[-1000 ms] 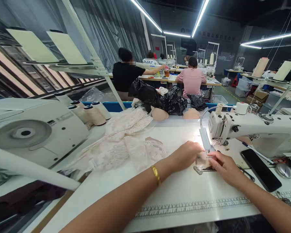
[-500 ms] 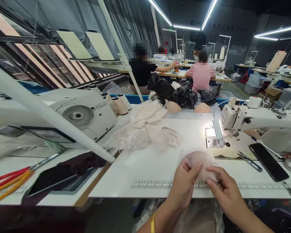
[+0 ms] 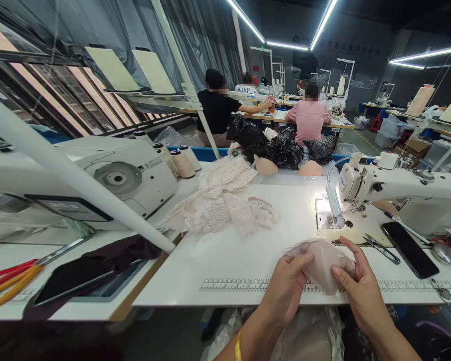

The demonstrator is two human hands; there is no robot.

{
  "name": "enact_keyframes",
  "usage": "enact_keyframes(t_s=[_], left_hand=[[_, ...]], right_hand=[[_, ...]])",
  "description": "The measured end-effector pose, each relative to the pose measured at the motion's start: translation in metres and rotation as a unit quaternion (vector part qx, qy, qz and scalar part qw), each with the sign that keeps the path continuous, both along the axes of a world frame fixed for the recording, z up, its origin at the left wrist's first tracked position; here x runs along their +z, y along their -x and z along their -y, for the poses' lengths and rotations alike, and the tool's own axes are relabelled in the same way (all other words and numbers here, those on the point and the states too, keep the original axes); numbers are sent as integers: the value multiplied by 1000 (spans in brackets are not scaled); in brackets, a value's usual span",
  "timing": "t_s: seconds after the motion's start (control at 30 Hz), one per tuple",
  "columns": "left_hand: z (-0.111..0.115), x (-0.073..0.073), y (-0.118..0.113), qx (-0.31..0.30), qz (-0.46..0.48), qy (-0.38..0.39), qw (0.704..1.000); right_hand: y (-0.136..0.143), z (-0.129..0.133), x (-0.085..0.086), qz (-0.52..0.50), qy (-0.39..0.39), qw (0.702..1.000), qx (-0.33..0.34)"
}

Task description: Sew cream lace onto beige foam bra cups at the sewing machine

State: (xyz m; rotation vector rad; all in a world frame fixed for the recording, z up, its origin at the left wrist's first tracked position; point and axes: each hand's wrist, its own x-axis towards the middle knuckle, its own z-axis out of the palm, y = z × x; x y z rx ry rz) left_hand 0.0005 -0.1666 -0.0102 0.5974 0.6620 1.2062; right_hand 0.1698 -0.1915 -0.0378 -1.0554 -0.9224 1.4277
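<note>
Fabric [image 3: 322,261], sheer and pale pink, is being pinched by the left hand [image 3: 283,288] and right hand [image 3: 365,288] above the near edge of the smooth white surface [image 3: 244,258]; light, even tension is probably being required to avoid stretching.

Free tabletop [image 3: 291,213] between lace pile [image 3: 212,213], sheer fabric [image 3: 320,263] and sewing machine [image 3: 423,183], snips [image 3: 383,249] farther right

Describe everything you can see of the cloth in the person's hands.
The cloth is thin, pale pinkish-beige and partly see-through, with a whitish far edge. It looks soft and creased. The left hand grips its left side, the right hand its right, over the ruler markings near the front edge of the table.
</note>
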Motion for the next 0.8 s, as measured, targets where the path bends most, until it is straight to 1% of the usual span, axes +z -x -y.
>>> enact_keyframes(t_s=[0.13,0.2,0.43,0.57,0.63,0.73,0.8], left_hand=[[-4,3,-10,71,-4,31,997],[-5,5,-13,79,0,41,996],[-4,8,-15,65,9,40,997],[-4,10,-15,-6,7,40,999],[-5,10,-16,-29,0,41,999],[-8,8,-18,-14,-10,44,999],[-12,8,-17,4,-7,44,999]], right_hand=[[3,-1,-9,-11,-1,999,-47],[2,-3,-11,-16,-5,998,-64],[0,-8,-14,-15,-4,997,-77],[1,-9,-14,-14,-9,997,-73],[1,-10,-13,-16,-10,998,-67],[-1,-11,-12,-14,-16,998,-51],[-3,-11,-13,2,-29,1000,-12]])
